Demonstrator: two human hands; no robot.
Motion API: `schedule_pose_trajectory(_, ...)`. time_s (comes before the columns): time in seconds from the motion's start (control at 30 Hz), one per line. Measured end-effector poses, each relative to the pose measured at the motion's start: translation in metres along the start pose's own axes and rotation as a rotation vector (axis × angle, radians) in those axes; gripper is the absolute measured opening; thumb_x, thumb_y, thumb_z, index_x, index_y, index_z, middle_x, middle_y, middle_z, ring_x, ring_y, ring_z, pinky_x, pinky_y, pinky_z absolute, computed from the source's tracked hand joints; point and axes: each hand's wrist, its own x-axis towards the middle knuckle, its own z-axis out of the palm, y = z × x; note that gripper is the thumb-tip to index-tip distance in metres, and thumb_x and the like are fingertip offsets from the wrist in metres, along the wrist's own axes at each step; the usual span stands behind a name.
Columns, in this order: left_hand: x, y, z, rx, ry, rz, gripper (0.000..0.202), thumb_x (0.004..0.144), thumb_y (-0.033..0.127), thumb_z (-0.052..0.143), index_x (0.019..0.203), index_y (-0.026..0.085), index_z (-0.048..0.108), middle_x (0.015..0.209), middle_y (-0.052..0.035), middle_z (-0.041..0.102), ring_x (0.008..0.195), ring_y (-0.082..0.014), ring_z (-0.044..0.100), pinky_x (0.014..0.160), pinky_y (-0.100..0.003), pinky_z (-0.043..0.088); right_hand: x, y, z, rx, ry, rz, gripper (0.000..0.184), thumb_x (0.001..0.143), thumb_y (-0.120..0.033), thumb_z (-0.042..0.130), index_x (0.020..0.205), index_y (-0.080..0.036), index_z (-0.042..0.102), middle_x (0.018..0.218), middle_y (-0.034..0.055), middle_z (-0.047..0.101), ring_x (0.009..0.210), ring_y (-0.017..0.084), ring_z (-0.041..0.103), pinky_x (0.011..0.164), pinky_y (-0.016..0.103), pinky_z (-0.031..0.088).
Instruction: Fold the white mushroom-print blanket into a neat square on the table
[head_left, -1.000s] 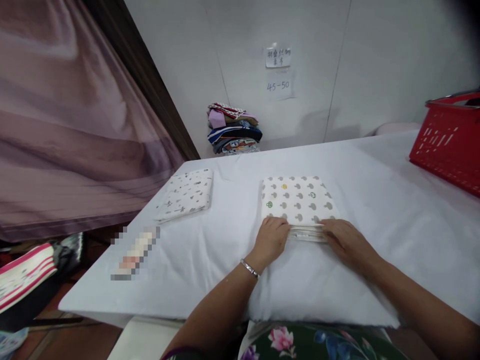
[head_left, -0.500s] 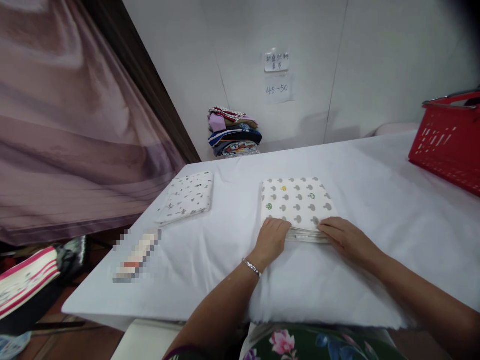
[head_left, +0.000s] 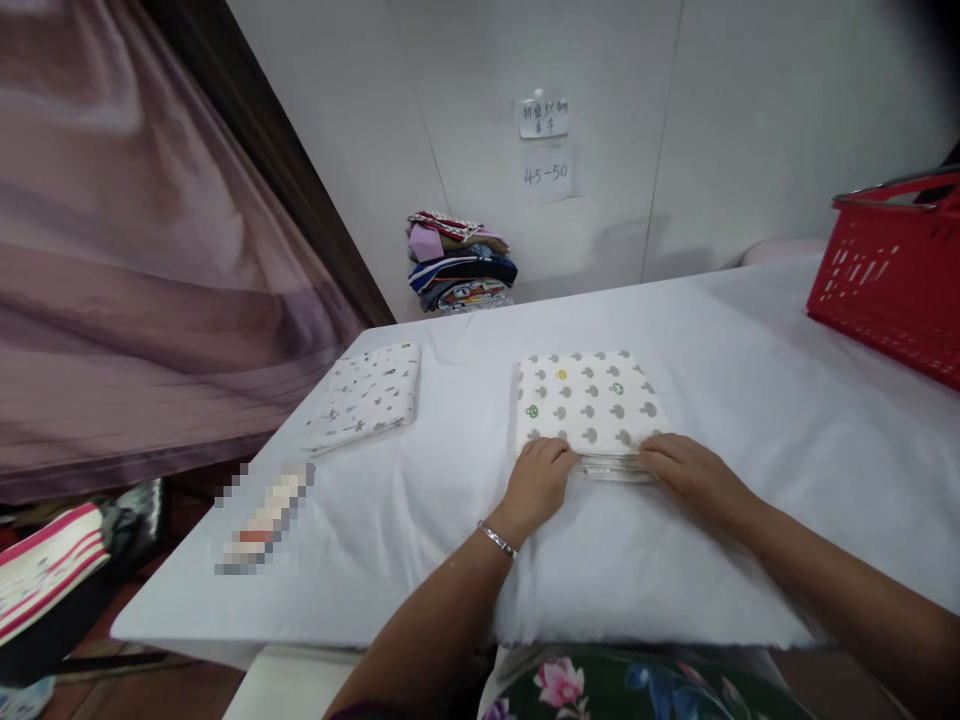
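A folded white cloth [head_left: 581, 400] with grey mushroom-like prints and a few green and yellow ones lies flat in front of me. Its layered edge faces me. At its near left corner, my left hand [head_left: 538, 482] has its fingers closed on the edge. My right hand [head_left: 686, 470] pinches the near right corner, thumb side toward the stack of layers. Both fingertips are partly hidden by the hands. Farther left rests a second folded white cloth [head_left: 367, 395] with small scattered prints, touched by neither hand.
White cloth covers the table [head_left: 450, 560]. A red basket [head_left: 892, 280] stands at the right. Behind the far edge is a pile of folded fabrics [head_left: 461, 262]. A blurred-out item [head_left: 262, 525] lies at the left, near a hanging curtain [head_left: 172, 250].
The view has shifted slightly, moving everything a little left in the picture. Both hands stay at the near corners of the folded cloth, with hardly any other movement.
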Motion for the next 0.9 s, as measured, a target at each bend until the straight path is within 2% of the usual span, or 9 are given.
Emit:
schedule_pose_trajectory(0.2,-0.0005,-0.0005,-0.0022,-0.074,0.005,-0.008,0.012,0.089,0.019,0.045,0.094,0.02,0.056,0.098,-0.0042,0.057,0.092,-0.0173,0.051,0.081,-0.034,0.042,-0.0022,0.0021,-0.0009,0.001,0.015,-0.048,0.028,0.086,-0.01,0.038,0.101,-0.022,0.058,0.101,0.0067,0.061,0.092,0.021,0.055,0.077,0.037,0.048)
schedule_pose_trajectory(0.3,0.0002,-0.0011,-0.0001,-0.053,0.008,-0.012,0.012,0.089,0.02,0.046,0.093,0.02,0.057,0.095,-0.0038,0.057,0.09,-0.0171,0.051,0.08,-0.033,0.042,-0.0023,0.0033,0.0005,-0.011,0.04,-0.091,0.024,0.087,-0.014,0.041,0.102,-0.02,0.059,0.101,0.0082,0.061,0.092,0.021,0.055,0.078,0.038,0.048)
schedule_pose_trajectory(0.43,0.0016,-0.0005,-0.0004,-0.034,-0.004,-0.013,0.011,0.089,0.022,0.046,0.092,0.02,0.057,0.094,-0.0035,0.057,0.089,-0.0168,0.051,0.079,-0.033,0.042,-0.002,0.0036,0.0028,-0.04,0.052,-0.066,0.023,0.089,-0.017,0.041,0.1,-0.02,0.061,0.1,0.008,0.062,0.091,0.021,0.056,0.077,0.037,0.049)
schedule_pose_trajectory(0.63,0.0026,0.0004,-0.0023,-0.031,0.005,-0.02,0.014,0.09,0.022,0.044,0.089,0.02,0.059,0.092,-0.0033,0.057,0.087,-0.0158,0.051,0.078,-0.031,0.042,-0.0032,0.0045,0.0061,-0.037,0.045,-0.012,0.025,0.089,-0.017,0.041,0.1,-0.022,0.063,0.1,0.0068,0.063,0.091,0.021,0.057,0.077,0.038,0.049)
schedule_pose_trajectory(0.9,0.0052,0.0036,-0.0033,0.015,-0.028,-0.051,0.011,0.089,0.021,0.047,0.091,0.02,0.059,0.095,-0.0024,0.057,0.086,-0.0158,0.05,0.076,-0.031,0.041,-0.0012,0.0031,0.0057,-0.096,0.032,-0.047,0.026,0.088,-0.014,0.041,0.101,-0.02,0.063,0.098,0.0071,0.063,0.088,0.021,0.057,0.075,0.036,0.048)
